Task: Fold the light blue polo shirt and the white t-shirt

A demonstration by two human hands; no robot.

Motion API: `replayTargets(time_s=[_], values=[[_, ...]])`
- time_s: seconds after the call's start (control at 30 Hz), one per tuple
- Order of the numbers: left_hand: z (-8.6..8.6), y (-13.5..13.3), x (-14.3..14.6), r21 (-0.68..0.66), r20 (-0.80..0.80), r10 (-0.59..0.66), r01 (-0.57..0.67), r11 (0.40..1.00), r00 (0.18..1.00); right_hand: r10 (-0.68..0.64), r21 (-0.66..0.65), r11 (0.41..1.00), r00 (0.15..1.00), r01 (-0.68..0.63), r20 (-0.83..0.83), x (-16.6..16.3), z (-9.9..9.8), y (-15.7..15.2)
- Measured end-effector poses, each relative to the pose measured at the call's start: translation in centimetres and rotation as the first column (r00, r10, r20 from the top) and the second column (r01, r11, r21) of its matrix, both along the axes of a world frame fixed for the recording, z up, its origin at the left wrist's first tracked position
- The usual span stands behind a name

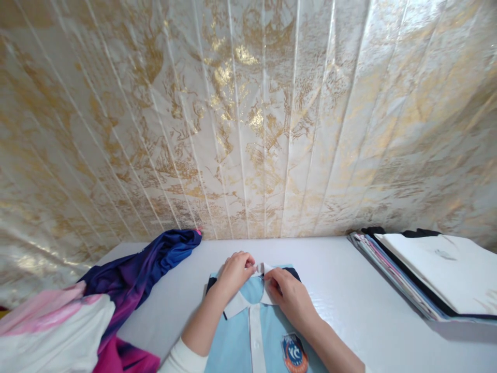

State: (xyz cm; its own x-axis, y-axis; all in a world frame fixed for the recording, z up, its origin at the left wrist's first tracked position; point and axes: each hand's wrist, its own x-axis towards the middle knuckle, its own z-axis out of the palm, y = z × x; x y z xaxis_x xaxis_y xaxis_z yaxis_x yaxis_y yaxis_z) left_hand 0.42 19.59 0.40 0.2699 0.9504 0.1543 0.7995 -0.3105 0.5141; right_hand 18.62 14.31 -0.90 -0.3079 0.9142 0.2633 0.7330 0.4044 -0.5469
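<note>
A light blue polo shirt (pixel 229 342) lies face up on the table, with a white collar, a white button placket and a round badge (pixel 294 353) on the chest. Dark fabric shows at both shoulders. At the back of the neck, my left hand (pixel 237 270) pinches the white collar (pixel 235 305) from the left side. My right hand (pixel 286 290) grips the collar on the right, thumb and fingers closed on its edge. Both hands are close together, a short stretch of collar between them.
Crumpled purple and blue clothing (pixel 143 274) lies at the left, beside a white and pink garment (pixel 58 331). A stack of folded clothes (pixel 438 274) with a white one on top sits at the right. Behind the white table (pixel 330 321) hangs a gold-patterned curtain (pixel 248 129).
</note>
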Motion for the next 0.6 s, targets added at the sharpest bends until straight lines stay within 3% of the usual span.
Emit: replayTargets(time_s=[0.27, 0.43, 0.6], values=[[1.0, -0.9, 1.4, 0.054, -0.085, -0.013, 0.018, 0.998, 0.996, -0.040, 0.123, 0.991, 0.987, 0.060, -0.157, 0.4, -0.7, 0.7], [2.2, -0.9, 0.5, -0.009, -0.153, 0.031, -0.033, 0.999, 0.988, -0.108, 0.070, 0.992, 0.993, 0.105, 0.052, 0.3, 0.0, 2.8], [3.4, -0.8, -1.0, -0.095, -0.245, 0.063, -0.088, 0.992, 0.967, -0.118, 0.008, 0.993, 0.985, 0.117, 0.129, -0.7, 0.6, 4.2]])
